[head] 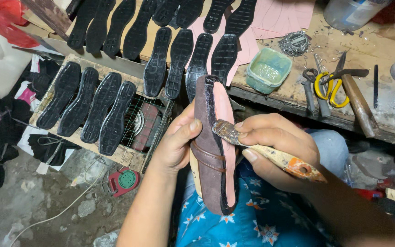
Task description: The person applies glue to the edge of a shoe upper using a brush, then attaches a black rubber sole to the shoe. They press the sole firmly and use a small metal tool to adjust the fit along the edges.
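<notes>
Closest to me, my left hand (175, 142) is wrapped round the side of a brown shoe upper (209, 151) on its last, thumb pressed along the leather edge, forearm rising from the bottom of the view. The shoe stands on end over my lap, its pink insole (227, 137) facing my right hand (273, 148). That hand is curled shut on a worn wooden-handled brush (270, 153), thumb and forefinger pinching near the ferrule, wrist bent inward so the bristles touch the insole's edge just beside the left thumb.

Beyond the right hand, on the workbench (298, 98), a green tub (269, 69) sits just past the shoe's toe; farther right lie yellow-handled scissors (328, 87) and a hammer (357, 107). Beyond the left hand, black rubber soles (101, 107) lie in rows on a wire rack (149, 119), with more soles behind.
</notes>
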